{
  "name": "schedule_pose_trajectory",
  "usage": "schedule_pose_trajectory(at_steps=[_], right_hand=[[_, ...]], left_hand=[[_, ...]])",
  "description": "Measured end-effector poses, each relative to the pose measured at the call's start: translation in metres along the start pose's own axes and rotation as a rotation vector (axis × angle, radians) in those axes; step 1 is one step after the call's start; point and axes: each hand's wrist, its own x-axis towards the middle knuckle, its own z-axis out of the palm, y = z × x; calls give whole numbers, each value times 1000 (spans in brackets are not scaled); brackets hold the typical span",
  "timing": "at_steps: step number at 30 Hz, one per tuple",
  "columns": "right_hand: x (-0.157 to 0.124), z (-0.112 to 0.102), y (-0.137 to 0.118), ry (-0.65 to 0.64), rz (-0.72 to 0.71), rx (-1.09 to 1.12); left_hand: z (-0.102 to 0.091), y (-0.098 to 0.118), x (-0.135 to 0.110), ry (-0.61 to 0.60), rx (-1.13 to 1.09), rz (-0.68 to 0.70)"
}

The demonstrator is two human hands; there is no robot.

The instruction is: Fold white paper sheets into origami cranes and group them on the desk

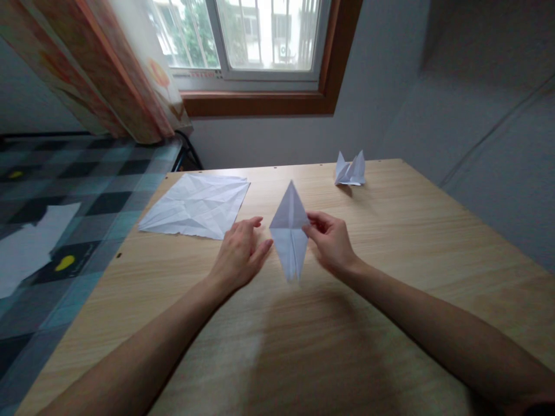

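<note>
A white sheet of paper folded into a long diamond (289, 225) is held up over the table, one point at the top and a split point at the bottom. My right hand (332, 240) pinches its right corner between thumb and fingers. Close to the left corner is my left hand (243, 251), fingers apart and holding nothing; a small gap seems to lie between its thumb and the paper. Beyond the left hand a creased, unfolded white sheet (197, 205) lies flat on the table.
A folded paper figure (350, 170) with two upright points stands near the back edge of the wooden table (411, 248). To the left, a checked cloth (87, 167) carries white paper pieces (30, 248). A window (260, 40), curtain (99, 69) and wall are behind.
</note>
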Motion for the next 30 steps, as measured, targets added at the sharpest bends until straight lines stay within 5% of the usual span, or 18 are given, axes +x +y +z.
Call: schedule_pose_trajectory(at_steps=[3, 6, 8, 11, 13, 15, 20, 25, 30], right_hand=[[10, -12, -8, 330, -226, -114], [13, -23, -16, 363, -460, -280], [11, -27, -15, 181, -609, -454], [7, -26, -5, -295, -720, -664], [5, -24, 1, -502, -673, -724], [4, -22, 3, -556, -572, -727], [3, -20, -7, -526, -319, -673], [4, -16, -6, -345, -216, -809], [5, -14, -2, -378, -157, -861]], left_hand=[[0, 0, -1, 14, -24, 6], [-1, 1, 0, 33, -4, 28], [-2, 2, 0, 60, 18, 34], [-4, 3, 0, 96, 33, 46], [-4, 4, 0, 73, 25, 87], [-5, 5, 1, -6, 29, 154], [-6, 7, 3, -192, 92, 208], [-5, 5, 3, -179, 92, 162], [-3, 1, 3, -106, 126, 80]])
